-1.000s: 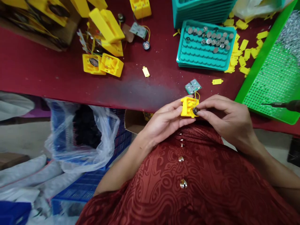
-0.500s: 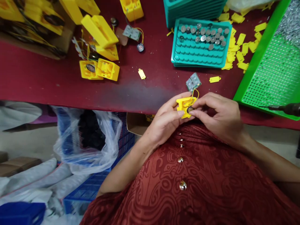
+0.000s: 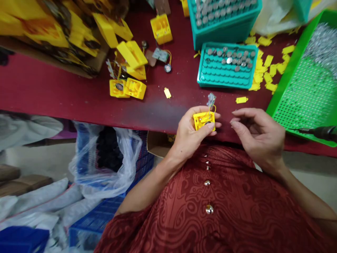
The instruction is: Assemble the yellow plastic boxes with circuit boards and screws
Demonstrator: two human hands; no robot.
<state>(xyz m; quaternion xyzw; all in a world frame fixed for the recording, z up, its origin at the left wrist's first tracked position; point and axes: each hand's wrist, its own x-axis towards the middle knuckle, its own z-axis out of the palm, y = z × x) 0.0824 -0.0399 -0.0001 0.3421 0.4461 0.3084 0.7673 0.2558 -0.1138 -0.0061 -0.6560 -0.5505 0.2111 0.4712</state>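
Observation:
My left hand (image 3: 191,131) holds a small yellow plastic housing (image 3: 197,122) above the table's front edge, its thumb pressed over a round dark speaker (image 3: 207,123) inside. Thin yellow wires run from the housing to a small circuit board (image 3: 211,99) just beyond it. To the right, my right hand (image 3: 259,135) is off the housing, thumb and forefinger slightly apart with nothing visible between them. A loose yellow tab (image 3: 241,100) lies on the table beyond that hand.
A teal tray (image 3: 223,79) of round metal cells stands before a taller tray stack (image 3: 210,37). Yellow tabs (image 3: 259,72) lie beside a green basket (image 3: 279,84) of metal pieces, with a screwdriver-like tool (image 3: 322,133) over its edge. More yellow housings (image 3: 135,88) and a carton (image 3: 76,68) are at left.
My right hand has let go of the housing and moved right. The left hand keeps hold, its thumb now over the speaker. The housing and circuit board have turned; the camera view has shifted.

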